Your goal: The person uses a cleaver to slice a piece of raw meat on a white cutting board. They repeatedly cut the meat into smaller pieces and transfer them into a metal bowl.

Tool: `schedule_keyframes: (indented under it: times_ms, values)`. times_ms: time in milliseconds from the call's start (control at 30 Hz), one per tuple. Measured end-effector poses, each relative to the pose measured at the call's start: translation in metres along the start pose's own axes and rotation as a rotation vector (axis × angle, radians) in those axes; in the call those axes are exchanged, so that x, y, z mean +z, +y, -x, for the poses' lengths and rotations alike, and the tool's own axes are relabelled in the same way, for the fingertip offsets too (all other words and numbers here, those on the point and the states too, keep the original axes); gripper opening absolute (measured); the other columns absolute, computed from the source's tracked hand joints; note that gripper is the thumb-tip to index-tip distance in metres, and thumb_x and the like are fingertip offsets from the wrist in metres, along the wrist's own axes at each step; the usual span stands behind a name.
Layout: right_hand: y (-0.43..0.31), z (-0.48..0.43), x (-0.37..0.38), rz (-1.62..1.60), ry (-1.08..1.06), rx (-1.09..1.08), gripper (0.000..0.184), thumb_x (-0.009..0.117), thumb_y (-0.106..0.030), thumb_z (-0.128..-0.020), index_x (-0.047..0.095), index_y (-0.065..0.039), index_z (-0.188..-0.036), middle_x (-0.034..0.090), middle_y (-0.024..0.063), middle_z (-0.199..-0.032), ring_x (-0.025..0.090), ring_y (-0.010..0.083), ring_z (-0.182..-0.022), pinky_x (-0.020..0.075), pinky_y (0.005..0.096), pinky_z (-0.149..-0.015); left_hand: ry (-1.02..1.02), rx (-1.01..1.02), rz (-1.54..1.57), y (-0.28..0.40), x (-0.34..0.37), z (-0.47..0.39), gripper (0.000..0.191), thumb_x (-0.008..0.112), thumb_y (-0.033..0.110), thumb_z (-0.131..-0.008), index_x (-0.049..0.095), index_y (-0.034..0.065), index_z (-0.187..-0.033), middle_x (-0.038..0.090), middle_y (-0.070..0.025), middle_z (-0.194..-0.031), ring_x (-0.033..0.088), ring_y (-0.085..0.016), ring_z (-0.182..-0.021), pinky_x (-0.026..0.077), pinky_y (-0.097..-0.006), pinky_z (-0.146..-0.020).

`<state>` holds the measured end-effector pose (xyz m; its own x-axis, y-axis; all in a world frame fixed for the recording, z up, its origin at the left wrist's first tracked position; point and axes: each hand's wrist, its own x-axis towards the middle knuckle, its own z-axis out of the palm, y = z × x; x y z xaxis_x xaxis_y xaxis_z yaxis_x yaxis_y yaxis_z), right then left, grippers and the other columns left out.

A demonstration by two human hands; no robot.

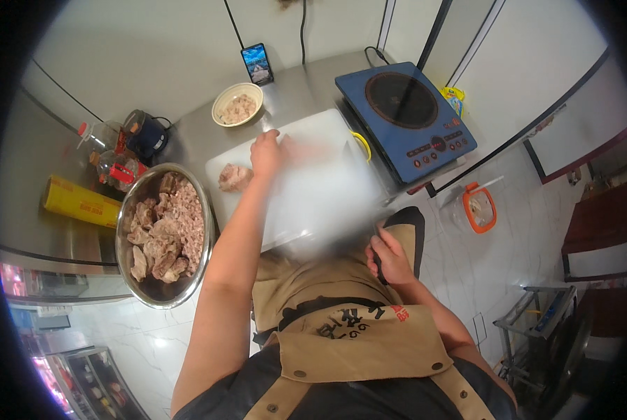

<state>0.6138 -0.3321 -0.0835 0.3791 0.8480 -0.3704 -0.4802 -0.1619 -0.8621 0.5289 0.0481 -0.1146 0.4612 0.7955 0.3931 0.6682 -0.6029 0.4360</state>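
On the white cutting board (321, 194) rests a chunk of meat (235, 177), just left of my left hand (265, 156). That hand lies at the board's upper left part, beside blurred pinkish meat (309, 152); whether its fingers grip this meat is unclear. My right hand (389, 255) is closed around the dark handle (379, 262) of a tool, off the board's lower right edge. A blurred streak hides the tool's blade. A steel bowl (163, 302) with meat chunks and diced meat stands left of the board. Above the board is a small cream bowl (219, 118) of diced meat.
A blue induction cooker (397, 123) stands to the right, with a yellow ring-shaped handle (362, 146) near it. A phone (257, 63) leans against the wall. Plastic bottles (103, 136), a dark blue appliance (145, 134) and a yellow roll (82, 202) sit to the left.
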Motion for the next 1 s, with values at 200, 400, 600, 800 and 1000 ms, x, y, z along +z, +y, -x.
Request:
schedule_keyframes:
  times_ms: [200,400,600,800,1000]
  values:
    - [0.003,-0.004,0.007,-0.01,0.024,0.016,0.018,0.051,-0.022,-0.108,0.052,-0.007,-0.118,0.054,0.0058,-0.081,0.048,0.0137,-0.054,0.0397,0.0281,-0.047,-0.357,0.18,0.157,0.025,0.001,0.016,0.052,0.084,0.021,-0.067,0.069,0.0001,-0.112,0.072,-0.017,-0.098,0.066,-0.036,-0.104,0.053,-0.0438,-0.091]
    - [0.004,-0.005,0.004,-0.011,0.016,0.012,0.046,0.049,-0.024,-0.109,0.044,-0.006,-0.151,0.053,0.0024,-0.076,0.048,0.0107,-0.053,0.0392,0.0255,-0.046,-0.432,0.088,0.219,0.033,-0.003,0.026,0.047,0.085,0.022,-0.07,0.068,-0.0021,-0.107,0.071,-0.0166,-0.094,0.068,-0.03,-0.095,0.055,-0.04,-0.084]
    - [-0.001,-0.005,0.003,-0.011,0.03,-0.029,0.018,0.051,-0.022,-0.108,0.052,-0.005,-0.11,0.055,0.0068,-0.081,0.049,0.0143,-0.053,0.0403,0.0286,-0.046,-0.384,-0.198,0.47,0.014,0.009,0.016,0.02,0.073,0.015,-0.085,0.062,-0.0006,-0.092,0.068,-0.0101,-0.088,0.068,-0.017,-0.084,0.054,-0.0336,-0.072]
    - [-0.003,-0.008,0.008,0.011,0.018,-0.032,0.018,0.05,-0.022,-0.108,0.05,-0.004,-0.11,0.055,0.0081,-0.081,0.049,0.015,-0.052,0.0405,0.029,-0.045,-0.705,-0.19,0.561,0.029,0.003,0.003,0.024,0.078,0.016,-0.081,0.063,0.0013,-0.093,0.069,-0.0121,-0.089,0.068,-0.02,-0.085,0.054,-0.035,-0.073]
    - [0.004,-0.006,0.01,0.004,0.017,-0.03,0.019,0.049,-0.02,-0.109,0.05,-0.003,-0.116,0.055,0.0088,-0.081,0.049,0.0153,-0.051,0.0405,0.0294,-0.045,-0.822,0.111,0.426,0.04,-0.017,0.037,0.027,0.08,0.01,-0.079,0.069,0.0011,-0.102,0.072,-0.0151,-0.094,0.069,-0.024,-0.086,0.053,-0.0359,-0.076]
